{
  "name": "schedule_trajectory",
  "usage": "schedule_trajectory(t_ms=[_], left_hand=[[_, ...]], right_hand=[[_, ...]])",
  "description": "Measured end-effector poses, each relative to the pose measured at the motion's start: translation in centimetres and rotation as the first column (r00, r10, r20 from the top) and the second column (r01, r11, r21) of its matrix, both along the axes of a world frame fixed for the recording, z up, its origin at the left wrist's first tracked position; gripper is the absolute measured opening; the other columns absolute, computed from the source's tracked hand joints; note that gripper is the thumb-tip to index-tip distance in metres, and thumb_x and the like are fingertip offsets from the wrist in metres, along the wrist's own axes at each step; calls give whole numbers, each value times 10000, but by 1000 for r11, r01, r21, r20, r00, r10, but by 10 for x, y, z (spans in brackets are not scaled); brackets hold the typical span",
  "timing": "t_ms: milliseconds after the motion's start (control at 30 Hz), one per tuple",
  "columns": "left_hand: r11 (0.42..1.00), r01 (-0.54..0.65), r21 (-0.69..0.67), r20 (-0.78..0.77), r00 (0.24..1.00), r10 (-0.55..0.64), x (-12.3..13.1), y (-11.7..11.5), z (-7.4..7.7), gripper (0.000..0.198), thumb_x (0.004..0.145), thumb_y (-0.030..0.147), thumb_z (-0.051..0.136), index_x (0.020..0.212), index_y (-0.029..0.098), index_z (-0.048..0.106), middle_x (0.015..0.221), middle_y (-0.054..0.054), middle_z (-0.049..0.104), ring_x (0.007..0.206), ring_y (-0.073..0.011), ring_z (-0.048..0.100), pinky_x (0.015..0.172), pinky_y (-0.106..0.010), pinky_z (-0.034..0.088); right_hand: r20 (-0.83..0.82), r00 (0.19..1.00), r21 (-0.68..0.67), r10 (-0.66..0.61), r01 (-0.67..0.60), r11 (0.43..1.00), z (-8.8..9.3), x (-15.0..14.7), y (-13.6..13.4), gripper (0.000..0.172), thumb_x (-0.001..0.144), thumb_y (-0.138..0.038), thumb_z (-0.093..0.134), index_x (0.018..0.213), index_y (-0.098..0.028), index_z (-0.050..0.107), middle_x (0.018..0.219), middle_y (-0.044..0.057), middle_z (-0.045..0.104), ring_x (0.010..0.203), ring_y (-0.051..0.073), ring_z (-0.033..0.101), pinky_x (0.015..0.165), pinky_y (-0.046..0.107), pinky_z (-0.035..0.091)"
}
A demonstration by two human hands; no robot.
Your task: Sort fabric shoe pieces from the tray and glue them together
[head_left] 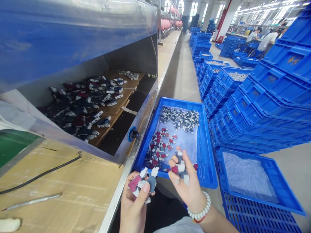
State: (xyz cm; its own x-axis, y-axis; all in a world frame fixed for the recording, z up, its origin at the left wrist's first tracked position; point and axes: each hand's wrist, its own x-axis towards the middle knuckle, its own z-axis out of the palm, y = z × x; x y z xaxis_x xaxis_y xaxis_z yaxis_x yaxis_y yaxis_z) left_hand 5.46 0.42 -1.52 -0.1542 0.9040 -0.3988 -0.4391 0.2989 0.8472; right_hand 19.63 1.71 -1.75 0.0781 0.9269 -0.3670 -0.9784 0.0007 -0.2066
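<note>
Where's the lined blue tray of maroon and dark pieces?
In the head view, the lined blue tray sits just right of centre, beyond the left hand, between the bench on the left and the stacked crates on the right.

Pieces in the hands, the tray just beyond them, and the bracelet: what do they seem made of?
Pieces: perhaps painted plastic or resin, looking rigid, with mostly matte red, grey and white areas; the base is uncertain.
Tray: likely moulded plastic, evenly blue, with a slight sheen along its smooth rim.
Bracelet: pale, rounded beads with a soft gloss, perhaps plastic or stone.
</note>
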Motion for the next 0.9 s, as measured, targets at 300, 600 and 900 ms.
schedule_trajectory(t_ms=[300,600,900], left_hand=[[998,52,-25,11,999,-52,-4,-1,-3,587,562,420,933,995,221,590,845,21,658,643,-109,592,561,-187,481],[997,76,-21,10,997,-76,-4,1,-6,580,576,415,926,1010,222,592,812,24,651,625,-111,589,548,-187,479],[997,73,-10,22,997,-73,9,-3,-3,554,598,384,911,1019,211,595,799,23,673,544,-82,572,535,-175,472]], right_hand=[[-167,985,-219,-53,16,976,-2,2,4,157,863,-210,698,996,-207,617,783,-15,566,695,92,575,501,151,446],[-127,989,-307,-79,37,951,-4,-1,10,84,897,-255,679,882,-204,614,679,-39,559,619,95,561,601,225,522],[-254,967,-314,-17,-66,947,-10,5,14,233,950,-226,585,720,-186,589,654,-38,583,656,101,594,690,257,563]])
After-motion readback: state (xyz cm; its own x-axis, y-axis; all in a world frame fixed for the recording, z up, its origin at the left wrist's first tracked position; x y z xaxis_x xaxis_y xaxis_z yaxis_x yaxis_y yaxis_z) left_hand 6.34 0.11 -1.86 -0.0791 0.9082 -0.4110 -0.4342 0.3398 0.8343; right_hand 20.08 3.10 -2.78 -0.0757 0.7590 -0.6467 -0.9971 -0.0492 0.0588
